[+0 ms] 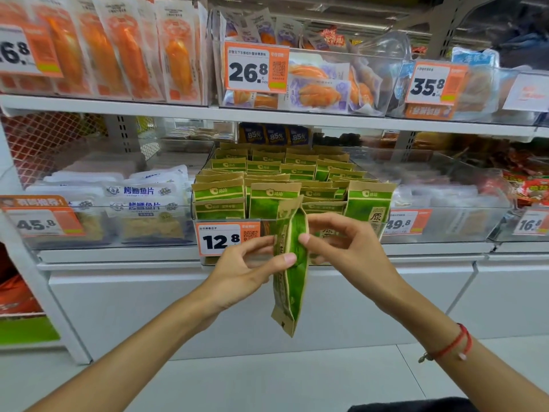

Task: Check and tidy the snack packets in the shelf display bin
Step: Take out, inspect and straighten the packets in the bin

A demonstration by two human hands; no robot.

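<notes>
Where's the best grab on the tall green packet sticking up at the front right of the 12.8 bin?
Take the tall green packet by its brown top band, coming from above and in front, pinching front and back faces. It stands upright and rises above its neighbours, so the top is exposed; the lower part sits behind the bin's clear front wall. Both hands currently hold another packet.

Bright, even store light fell from above, leaving only soft shadows under the shelf boards (267, 115). White glare smeared across the clear fronts of the display bins (445, 221), washing out what lay behind them. The wide lens bowed the shelves and stretched the frame's edges. The centre was fairly sharp; the upper right corner and far left looked soft and smeared.
</notes>
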